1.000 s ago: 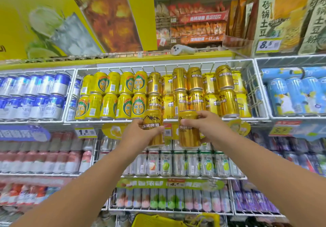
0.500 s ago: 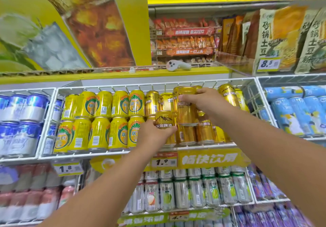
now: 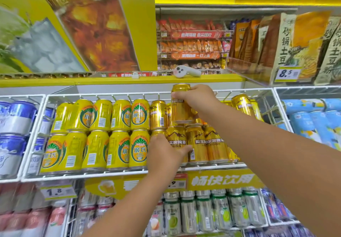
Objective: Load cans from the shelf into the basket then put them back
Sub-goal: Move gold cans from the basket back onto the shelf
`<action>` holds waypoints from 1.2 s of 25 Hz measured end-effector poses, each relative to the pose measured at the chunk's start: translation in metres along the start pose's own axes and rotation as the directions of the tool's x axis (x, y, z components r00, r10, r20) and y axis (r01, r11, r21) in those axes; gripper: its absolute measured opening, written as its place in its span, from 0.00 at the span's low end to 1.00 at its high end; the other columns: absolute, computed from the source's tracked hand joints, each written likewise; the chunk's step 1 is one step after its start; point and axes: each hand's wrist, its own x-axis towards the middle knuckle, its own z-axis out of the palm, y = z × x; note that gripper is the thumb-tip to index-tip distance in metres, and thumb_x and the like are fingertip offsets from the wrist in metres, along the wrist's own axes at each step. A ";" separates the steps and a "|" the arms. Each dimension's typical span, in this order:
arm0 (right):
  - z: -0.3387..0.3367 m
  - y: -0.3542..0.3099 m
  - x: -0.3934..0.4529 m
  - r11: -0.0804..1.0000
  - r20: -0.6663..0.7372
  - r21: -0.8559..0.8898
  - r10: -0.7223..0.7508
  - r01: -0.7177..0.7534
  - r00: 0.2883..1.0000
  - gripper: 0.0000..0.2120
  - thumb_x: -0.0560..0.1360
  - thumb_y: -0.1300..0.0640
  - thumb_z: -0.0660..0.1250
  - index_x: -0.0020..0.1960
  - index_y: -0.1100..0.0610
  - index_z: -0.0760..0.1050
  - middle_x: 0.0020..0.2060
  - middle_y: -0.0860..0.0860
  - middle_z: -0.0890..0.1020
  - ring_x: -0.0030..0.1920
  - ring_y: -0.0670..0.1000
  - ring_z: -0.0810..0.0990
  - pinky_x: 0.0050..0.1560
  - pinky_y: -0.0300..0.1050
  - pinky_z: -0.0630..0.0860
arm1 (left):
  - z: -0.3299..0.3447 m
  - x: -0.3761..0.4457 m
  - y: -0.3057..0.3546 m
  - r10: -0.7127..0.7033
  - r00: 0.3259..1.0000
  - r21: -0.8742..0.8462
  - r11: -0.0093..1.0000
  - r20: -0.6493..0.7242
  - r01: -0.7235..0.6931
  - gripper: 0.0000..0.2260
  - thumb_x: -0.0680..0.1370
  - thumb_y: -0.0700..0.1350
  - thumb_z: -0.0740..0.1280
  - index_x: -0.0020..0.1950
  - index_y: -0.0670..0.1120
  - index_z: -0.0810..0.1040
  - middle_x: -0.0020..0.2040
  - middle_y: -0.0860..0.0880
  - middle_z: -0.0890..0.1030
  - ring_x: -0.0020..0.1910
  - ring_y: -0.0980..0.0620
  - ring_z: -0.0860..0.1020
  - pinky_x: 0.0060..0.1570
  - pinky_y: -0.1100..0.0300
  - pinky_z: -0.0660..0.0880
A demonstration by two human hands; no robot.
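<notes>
Reaching up from the bottom of the view, two bare forearms stretch toward a white wire shelf [image 3: 129, 175] of drink cans. Nearest, the left hand [image 3: 163, 153] holds a gold can [image 3: 175, 141] in the shelf's bottom row, its thumb pressed across the front and its fingers hidden around the far side. That can stands upright, beside more gold cans to its right. Slightly higher and farther in, the right hand [image 3: 196, 101] grips a second gold can [image 3: 180, 106] from the side, fingers [image 3: 178, 94] curled around its upper part. This can is upright, held just over the tops of the bottom-row gold cans, at the level of the upper row. To the left, yellow cans [image 3: 118, 131] fill two stacked rows in the same shelf. Below hangs a yellow price strip [image 3: 221, 179]. Behind and above, a yellow ledge [image 3: 110, 80] carries a small white device [image 3: 186, 71].
</notes>
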 end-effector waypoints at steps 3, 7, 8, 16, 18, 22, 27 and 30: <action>0.013 0.000 0.010 0.998 -0.031 -0.053 0.014 -0.016 0.999 0.27 0.60 0.40 0.81 0.48 0.58 0.82 0.43 0.55 0.85 0.42 0.56 0.84 0.44 0.57 0.84 | 0.000 0.001 -0.005 0.031 0.999 0.010 0.999 -0.017 -0.031 0.41 0.62 0.73 0.73 0.62 0.46 0.70 0.58 0.49 0.74 0.58 0.48 0.75 0.51 0.52 0.77; 0.024 0.001 0.018 0.995 -0.087 -0.096 0.028 -0.036 0.996 0.28 0.61 0.39 0.81 0.49 0.58 0.79 0.44 0.54 0.83 0.42 0.56 0.83 0.43 0.54 0.83 | 0.001 -0.003 0.003 0.020 1.000 0.197 0.980 0.000 -0.019 0.39 0.63 0.78 0.67 0.58 0.47 0.69 0.52 0.50 0.76 0.50 0.49 0.78 0.40 0.52 0.79; 0.026 0.002 0.020 0.992 -0.106 -0.118 0.028 -0.041 0.994 0.29 0.61 0.39 0.81 0.50 0.59 0.79 0.45 0.54 0.83 0.43 0.56 0.82 0.42 0.51 0.81 | 0.002 -0.003 0.004 0.027 1.000 0.254 0.967 -0.008 -0.024 0.40 0.63 0.79 0.65 0.58 0.47 0.69 0.53 0.50 0.76 0.50 0.49 0.79 0.40 0.52 0.79; 0.039 0.008 0.019 0.910 -0.180 -0.412 -0.045 -0.034 0.983 0.30 0.64 0.35 0.77 0.54 0.57 0.79 0.51 0.52 0.82 0.49 0.56 0.81 0.39 0.46 0.73 | 0.000 0.004 -0.012 0.116 0.993 0.172 0.978 0.005 -0.115 0.32 0.68 0.75 0.64 0.56 0.49 0.70 0.52 0.51 0.76 0.50 0.48 0.78 0.43 0.50 0.79; 0.047 0.010 0.018 0.854 -0.199 -0.521 -0.120 -0.002 0.973 0.31 0.65 0.35 0.77 0.57 0.57 0.79 0.61 0.53 0.75 0.57 0.57 0.79 0.42 0.46 0.74 | -0.003 0.008 -0.015 0.142 0.990 0.149 0.979 -0.021 -0.138 0.30 0.70 0.74 0.65 0.55 0.50 0.70 0.53 0.52 0.76 0.49 0.49 0.78 0.44 0.50 0.79; 0.052 0.004 0.021 0.827 -0.185 -0.563 -0.125 -0.001 0.975 0.30 0.65 0.38 0.78 0.56 0.57 0.78 0.64 0.56 0.74 0.59 0.58 0.78 0.46 0.47 0.75 | -0.008 0.009 -0.025 0.168 0.985 0.091 0.982 -0.051 -0.163 0.30 0.70 0.73 0.66 0.59 0.50 0.72 0.56 0.53 0.77 0.52 0.50 0.78 0.45 0.50 0.79; 0.050 -0.011 0.028 0.749 -0.071 -0.662 -0.081 0.014 0.994 0.22 0.69 0.41 0.76 0.50 0.58 0.76 0.52 0.55 0.80 0.55 0.56 0.79 0.43 0.45 0.76 | -0.009 0.013 -0.015 0.146 0.989 0.106 0.983 0.016 -0.147 0.43 0.67 0.76 0.65 0.73 0.51 0.67 0.66 0.52 0.74 0.62 0.48 0.76 0.52 0.50 0.78; 0.043 -0.021 0.025 0.642 0.018 -0.764 -0.076 0.063 0.997 0.17 0.76 0.43 0.69 0.48 0.58 0.76 0.52 0.53 0.81 0.56 0.56 0.80 0.54 0.47 0.78 | -0.006 0.012 -0.005 0.092 0.994 0.180 0.978 0.055 -0.101 0.42 0.65 0.75 0.68 0.70 0.50 0.70 0.64 0.50 0.74 0.60 0.45 0.78 0.52 0.48 0.79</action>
